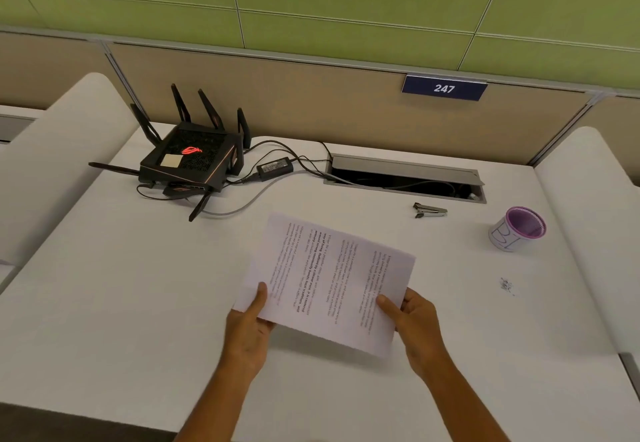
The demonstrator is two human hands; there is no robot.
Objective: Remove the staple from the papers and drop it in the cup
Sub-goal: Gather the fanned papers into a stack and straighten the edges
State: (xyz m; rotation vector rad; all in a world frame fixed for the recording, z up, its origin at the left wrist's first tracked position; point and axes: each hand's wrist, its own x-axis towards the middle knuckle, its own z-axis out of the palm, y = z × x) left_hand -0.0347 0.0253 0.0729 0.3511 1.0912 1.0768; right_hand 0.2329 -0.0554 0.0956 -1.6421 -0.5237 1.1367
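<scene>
Together, left hand (250, 324) and right hand (414, 320) each grip the papers (329, 282), thumbs on top.

Two bare forearms, no sleeves in view. left hand (247, 332) and right hand (417, 325): no gloves, rings, watch or wristbands visible. Short nails.

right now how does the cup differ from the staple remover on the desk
The cup is round, white with a purple rim and blue scribbles; the staple remover is small, dark and metallic. The cup stands upright and open-topped; the staple remover lies flat. The cup sits further right, near the desk edge; the staple remover lies nearer the cable slot. Both rest untouched beyond the papers, which both hands hold.
</scene>
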